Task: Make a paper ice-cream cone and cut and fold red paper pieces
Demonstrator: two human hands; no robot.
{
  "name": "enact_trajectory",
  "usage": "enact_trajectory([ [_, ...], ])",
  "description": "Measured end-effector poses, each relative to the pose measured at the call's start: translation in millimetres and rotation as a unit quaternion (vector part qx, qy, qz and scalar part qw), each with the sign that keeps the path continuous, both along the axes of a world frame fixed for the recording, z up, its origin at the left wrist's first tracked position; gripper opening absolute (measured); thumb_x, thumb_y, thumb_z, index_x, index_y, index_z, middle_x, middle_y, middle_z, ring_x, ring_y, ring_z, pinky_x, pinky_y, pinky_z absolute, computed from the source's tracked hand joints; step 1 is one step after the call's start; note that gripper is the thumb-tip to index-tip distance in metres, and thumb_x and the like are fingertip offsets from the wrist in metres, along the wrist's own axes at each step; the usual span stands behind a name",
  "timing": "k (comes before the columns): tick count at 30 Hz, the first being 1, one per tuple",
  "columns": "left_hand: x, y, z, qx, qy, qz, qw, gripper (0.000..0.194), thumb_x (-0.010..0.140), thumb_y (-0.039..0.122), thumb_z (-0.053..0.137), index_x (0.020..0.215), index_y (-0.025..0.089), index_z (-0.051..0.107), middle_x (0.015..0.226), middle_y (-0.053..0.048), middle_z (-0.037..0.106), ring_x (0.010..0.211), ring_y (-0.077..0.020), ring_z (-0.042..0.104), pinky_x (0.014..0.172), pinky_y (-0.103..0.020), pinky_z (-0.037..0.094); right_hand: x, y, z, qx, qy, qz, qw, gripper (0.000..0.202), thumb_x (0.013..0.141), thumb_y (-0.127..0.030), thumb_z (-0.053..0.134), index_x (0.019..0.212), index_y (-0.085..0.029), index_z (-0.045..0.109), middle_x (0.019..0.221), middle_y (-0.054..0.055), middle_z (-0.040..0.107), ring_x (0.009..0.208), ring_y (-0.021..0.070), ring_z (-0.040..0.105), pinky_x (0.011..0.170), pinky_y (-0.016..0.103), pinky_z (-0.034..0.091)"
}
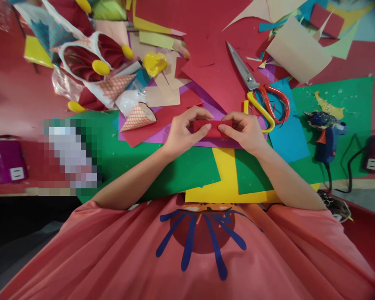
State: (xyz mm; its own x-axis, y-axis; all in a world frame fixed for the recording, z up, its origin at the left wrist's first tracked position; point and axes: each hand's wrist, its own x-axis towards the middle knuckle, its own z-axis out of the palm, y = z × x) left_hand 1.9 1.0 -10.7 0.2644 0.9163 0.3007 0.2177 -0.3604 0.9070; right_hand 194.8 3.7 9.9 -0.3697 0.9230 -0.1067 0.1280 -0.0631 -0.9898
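Observation:
Between my two hands is a small folded piece of red paper (213, 132), held level above purple paper (192, 139). My left hand (186, 128) is closed on its left end, thumb on the near side and fingers curled behind. On the right end, my right hand (245, 130) pinches it in the same way, the two thumbtips close together. Scissors (250, 81) with one red and one yellow handle lie just beyond my right hand, blades spread slightly. A checkered paper cone (139, 116) rests to the left of my left hand.
Green sheets (187, 166), a yellow sheet (226, 171) and a blue sheet (289, 125) cover the near table. At right lies a blue glue gun (328, 141) with a cord. Paper scraps (298, 50) and paper cones with yellow tips (84, 62) fill the far side.

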Motion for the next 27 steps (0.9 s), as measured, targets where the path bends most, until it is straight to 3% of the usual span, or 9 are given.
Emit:
enact_trajectory([
  [11, 1.4, -1.8, 4.8, -0.019, 0.007, 0.014, 1.000, 0.014, 0.085, 0.033, 0.064, 0.091, 0.021, 0.069, 0.089, -0.001, 0.075, 0.085, -0.0121, 0.070, 0.078, -0.024, 0.057, -0.3, -0.2, 1.9, -0.006, -0.004, 0.000, 1.000, 0.035, 0.076, -0.051, 0.071, 0.073, -0.018, 0.058, 0.064, -0.003, 0.059, 0.055, 0.0070, 0.050, 0.048, 0.021, 0.037],
  [27, -0.3, -1.8, 6.1, -0.025, 0.045, 0.049, 0.997, 0.012, 0.084, 0.030, 0.066, 0.090, 0.021, 0.070, 0.088, 0.000, 0.075, 0.081, -0.0113, 0.069, 0.067, -0.022, 0.053, 1.1, 2.5, 1.2, 0.004, -0.003, -0.031, 1.000, 0.035, 0.076, -0.051, 0.070, 0.071, -0.018, 0.058, 0.062, -0.003, 0.058, 0.055, 0.0077, 0.050, 0.049, 0.022, 0.038],
])
